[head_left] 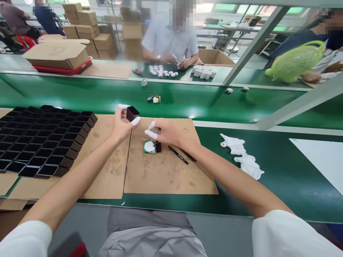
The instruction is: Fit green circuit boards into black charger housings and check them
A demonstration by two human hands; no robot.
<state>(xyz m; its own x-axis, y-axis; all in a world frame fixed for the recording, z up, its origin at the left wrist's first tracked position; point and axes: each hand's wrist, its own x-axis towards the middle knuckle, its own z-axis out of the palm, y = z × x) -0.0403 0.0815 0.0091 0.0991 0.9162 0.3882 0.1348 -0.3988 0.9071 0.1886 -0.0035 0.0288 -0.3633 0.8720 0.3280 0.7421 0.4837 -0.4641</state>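
My left hand (120, 124) holds a small black open-topped plastic case (133, 114) between fingertips in white finger cots. Just to its right, my right hand (168, 132) hovers over the cardboard sheet (171, 178), thumb and index finger apart with nothing between them; both wear white cots. Below this hand lies a green circuit board (149, 146) bearing a white rounded part, with a small black piece (158, 147) beside it. A pair of black tweezers (178, 155) rests nearby, partly under the right wrist.
Rows of black cases (45, 142) cover the left side. White cloth gloves (242, 155) lie on the green bench at right. A conveyor belt (107, 93) runs across, carrying a small board assembly (154, 99). Opposite, a person (171, 44) handles white parts. A slanted metal post (297, 101) stands right.
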